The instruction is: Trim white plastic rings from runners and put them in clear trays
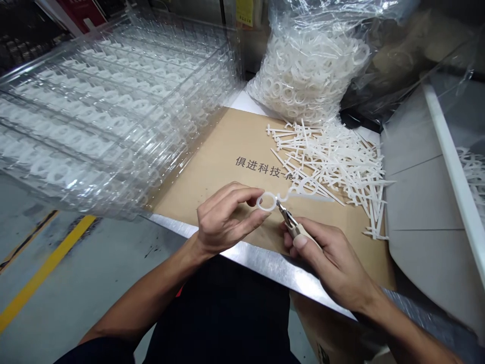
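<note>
The left hand (223,217) is closed on a white plastic part (267,200). The thumb below and the fingers above pinch its ring. The part is held in the air just above the near edge of the worktop (257,260), over the brown cardboard sheet (227,167) that lies on it. The right hand (329,258) is clamped around the handles of small cutters (288,218). Their metal tips point up and to the left and meet the part just beside the ring (whether the tips are fully closed on the plastic, I cannot tell). The two hands are near each other but apart.

Toward the far right corner of the cardboard sheet lies a loose pile of thin white plastic sticks (341,162), which cross each other in many directions. The nearest sticks reach almost to the part. Behind the pile, at the far edge, stands a clear plastic bag (310,65) full of white ring pieces. At the left edge of the worktop a stack of clear trays (106,111) reaches out over the floor, with rows of white pieces inside. Below it, on the grey floor, a yellow line (45,268) runs diagonally.
</note>
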Demonstrator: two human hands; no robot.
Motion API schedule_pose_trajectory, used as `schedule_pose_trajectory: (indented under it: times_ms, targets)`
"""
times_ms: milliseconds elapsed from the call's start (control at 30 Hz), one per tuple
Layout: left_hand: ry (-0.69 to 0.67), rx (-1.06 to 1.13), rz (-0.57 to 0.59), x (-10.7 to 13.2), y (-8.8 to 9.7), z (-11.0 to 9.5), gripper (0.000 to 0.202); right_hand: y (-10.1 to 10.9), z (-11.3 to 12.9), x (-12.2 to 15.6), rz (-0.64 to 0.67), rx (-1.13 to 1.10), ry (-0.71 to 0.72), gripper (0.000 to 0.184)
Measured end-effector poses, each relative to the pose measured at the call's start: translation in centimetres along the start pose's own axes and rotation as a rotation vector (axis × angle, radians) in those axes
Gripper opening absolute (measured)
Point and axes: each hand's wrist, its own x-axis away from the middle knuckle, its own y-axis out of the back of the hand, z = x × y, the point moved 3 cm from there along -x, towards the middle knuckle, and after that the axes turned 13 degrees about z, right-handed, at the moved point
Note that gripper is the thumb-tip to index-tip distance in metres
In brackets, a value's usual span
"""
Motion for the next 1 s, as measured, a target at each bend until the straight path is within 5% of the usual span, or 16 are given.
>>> schedule_pose_trajectory:
  times_ms: [1000]
  targets:
    - [-0.031,-0.023,0.026,0.16,-0.25,0.10,0.027,-0.16,-0.27,-0.17,-0.029,0.032,-0.028,0.037]
